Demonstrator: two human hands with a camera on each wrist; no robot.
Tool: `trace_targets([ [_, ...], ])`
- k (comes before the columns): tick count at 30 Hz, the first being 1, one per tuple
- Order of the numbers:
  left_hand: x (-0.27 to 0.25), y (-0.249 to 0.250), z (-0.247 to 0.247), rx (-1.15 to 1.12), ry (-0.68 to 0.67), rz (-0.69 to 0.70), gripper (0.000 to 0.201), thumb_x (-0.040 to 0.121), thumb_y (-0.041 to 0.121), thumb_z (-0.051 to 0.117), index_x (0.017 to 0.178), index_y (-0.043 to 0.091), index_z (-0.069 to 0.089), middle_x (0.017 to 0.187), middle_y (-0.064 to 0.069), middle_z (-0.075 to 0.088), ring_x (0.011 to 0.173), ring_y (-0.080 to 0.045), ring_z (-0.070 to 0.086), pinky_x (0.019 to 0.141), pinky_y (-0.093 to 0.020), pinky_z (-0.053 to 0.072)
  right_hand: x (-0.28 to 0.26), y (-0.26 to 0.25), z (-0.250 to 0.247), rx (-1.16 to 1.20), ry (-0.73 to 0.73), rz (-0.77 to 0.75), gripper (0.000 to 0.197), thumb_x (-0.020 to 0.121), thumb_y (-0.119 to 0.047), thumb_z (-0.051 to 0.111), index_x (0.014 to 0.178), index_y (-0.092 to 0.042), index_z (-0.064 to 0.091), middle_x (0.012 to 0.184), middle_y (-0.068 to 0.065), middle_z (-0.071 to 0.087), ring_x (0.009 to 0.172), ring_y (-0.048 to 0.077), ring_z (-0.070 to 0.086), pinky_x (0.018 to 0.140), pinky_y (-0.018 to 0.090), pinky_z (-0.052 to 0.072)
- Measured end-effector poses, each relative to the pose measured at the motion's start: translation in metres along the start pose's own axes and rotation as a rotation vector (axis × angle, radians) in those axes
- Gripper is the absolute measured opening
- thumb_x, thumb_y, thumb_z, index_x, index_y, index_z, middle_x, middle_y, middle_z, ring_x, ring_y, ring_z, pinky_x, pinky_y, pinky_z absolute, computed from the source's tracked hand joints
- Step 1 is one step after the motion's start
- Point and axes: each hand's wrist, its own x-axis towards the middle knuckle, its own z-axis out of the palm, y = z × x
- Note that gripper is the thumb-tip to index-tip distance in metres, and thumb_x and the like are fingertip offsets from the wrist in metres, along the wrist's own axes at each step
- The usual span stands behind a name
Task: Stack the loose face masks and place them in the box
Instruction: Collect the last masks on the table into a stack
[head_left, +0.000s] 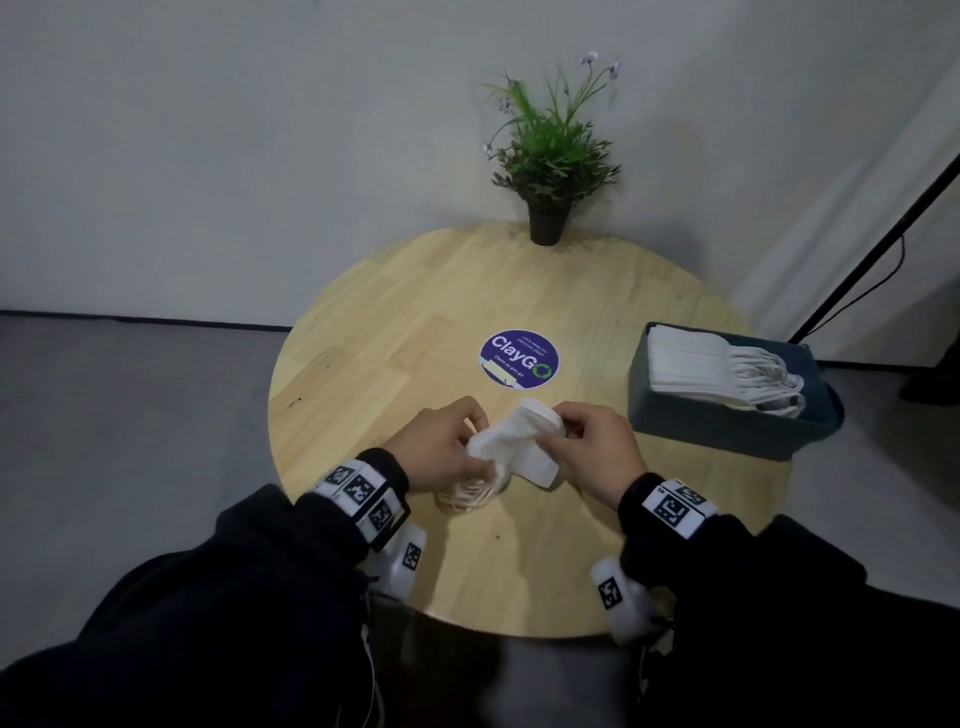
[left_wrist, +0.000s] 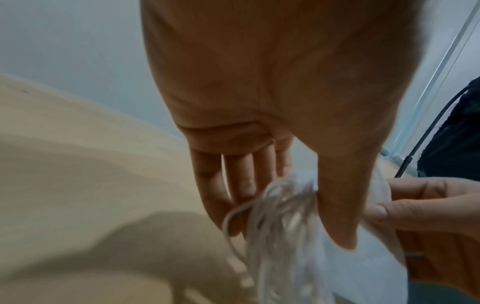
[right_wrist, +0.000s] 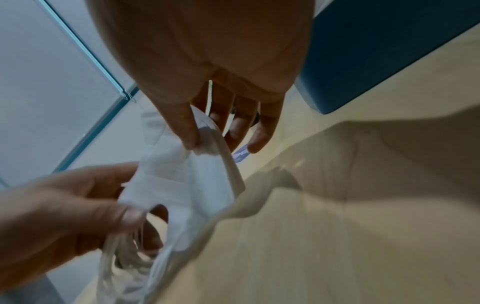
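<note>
While I hold the small stack of white folded fabric face masks (head_left: 519, 441) just above the near middle of the round pale wooden bench (head_left: 395, 312), both of my hands are clamped on it. My left hand (head_left: 441, 447) pinches the left end of the stack, thumb on top and fingers beneath, and a bundle of thin white ear loops (head_left: 470, 493) hangs from that end down toward the bench. My right hand (head_left: 592, 447) pinches the right end between thumb and forefinger, with the other fingers loosely spread behind the fabric. From the right wrist view the stack sags a little between the two grips. At the right edge of the bench stands the dark blue-grey rectangular box (head_left: 722, 421), well apart from my hands, and a row of white masks (head_left: 691, 364) already lies inside it with their loops trailing toward its right end. A round purple sticker (head_left: 519, 358) sits at the middle of the bench, just beyond the stack, and a green artificial plant in a black pot (head_left: 545, 223) stands at the far edge. Black sleeves (head_left: 260, 597) cover both my forearms.
</note>
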Motion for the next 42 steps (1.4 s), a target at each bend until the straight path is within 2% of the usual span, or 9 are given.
trace_targets([
  [4,-0.005,0.012,-0.013,0.024,0.003,0.018,0.016,0.084,0.033,0.081,0.095,0.027,0.072,0.081,0.008,0.071,0.078,-0.017,0.063,0.072,-0.031,0.046,0.000,-0.009,-0.025,0.063,0.040,0.005,0.002,0.083,-0.019,0.078,0.082,-0.022,0.077,0.073,-0.007,0.072,0.070,0.014,0.064,0.072,0.041,0.059],
  [7,-0.003,0.040,-0.023,-0.045,0.139,-0.001,0.028,0.076,0.046,0.075,0.082,0.018,0.075,0.083,0.001,0.073,0.081,-0.019,0.066,0.077,-0.038,0.050,-0.004,-0.019,-0.044,0.121,0.118,-0.012,0.001,0.083,-0.018,0.078,0.082,-0.018,0.077,0.071,-0.004,0.072,0.070,0.020,0.066,0.073,0.047,0.061],
  [10,0.004,0.100,-0.024,-0.059,0.203,0.066,0.030,0.090,0.039,0.073,0.081,0.010,0.068,0.078,-0.010,0.068,0.067,-0.016,0.058,0.065,-0.034,0.044,-0.007,-0.023,-0.078,0.180,0.293,0.011,0.007,0.082,-0.022,0.078,0.079,-0.017,0.074,0.072,-0.004,0.072,0.072,0.021,0.067,0.074,0.046,0.060],
  [15,0.037,0.216,-0.003,-0.148,0.224,0.264,0.014,0.099,0.032,0.064,0.101,0.019,0.065,0.089,0.000,0.072,0.073,-0.016,0.071,0.062,-0.026,0.060,-0.017,-0.018,-0.148,0.350,0.588,-0.004,0.010,0.085,-0.023,0.078,0.085,-0.031,0.071,0.088,-0.009,0.075,0.089,0.018,0.073,0.083,0.050,0.062],
  [17,0.053,0.257,0.017,-0.138,0.197,0.346,0.012,0.101,0.033,0.061,0.104,0.022,0.063,0.089,0.006,0.068,0.076,-0.012,0.066,0.059,-0.015,0.051,-0.021,-0.010,-0.173,0.393,0.704,-0.007,0.015,0.087,-0.019,0.078,0.091,-0.031,0.071,0.093,-0.006,0.075,0.091,0.017,0.073,0.085,0.049,0.062],
  [21,0.083,0.313,0.061,-0.104,0.088,0.351,0.027,0.105,0.031,0.052,0.120,0.012,0.065,0.111,-0.010,0.071,0.097,-0.028,0.066,0.081,-0.036,0.052,-0.021,0.021,-0.209,0.444,0.845,0.080,0.019,0.081,-0.028,0.077,0.096,-0.035,0.069,0.100,-0.002,0.076,0.094,0.020,0.074,0.083,0.051,0.063],
  [30,0.130,0.318,0.114,-0.136,-0.186,0.163,0.026,0.100,0.018,0.057,0.121,0.003,0.064,0.114,-0.022,0.071,0.102,-0.038,0.068,0.089,-0.050,0.061,-0.003,0.082,-0.235,0.169,0.663,0.318,0.033,0.086,-0.019,0.076,0.118,-0.016,0.069,0.114,0.010,0.073,0.105,0.030,0.068,0.096,0.047,0.057],
  [39,0.124,0.320,0.124,0.175,-0.115,0.236,0.031,0.104,0.011,0.047,0.114,-0.001,0.074,0.116,-0.020,0.072,0.106,-0.036,0.068,0.092,-0.042,0.056,0.000,0.095,-0.235,0.059,0.560,0.432,0.030,0.086,-0.007,0.075,0.115,-0.012,0.075,0.119,0.009,0.073,0.113,0.032,0.065,0.102,0.040,0.051],
  [42,0.119,0.314,0.115,-0.001,-0.005,0.233,0.030,0.101,0.009,0.051,0.119,0.006,0.075,0.121,-0.015,0.072,0.106,-0.030,0.069,0.092,-0.039,0.059,-0.001,0.098,-0.233,0.107,0.536,0.484,0.037,0.087,-0.010,0.073,0.122,-0.018,0.069,0.122,0.009,0.070,0.111,0.033,0.066,0.100,0.047,0.055],
])
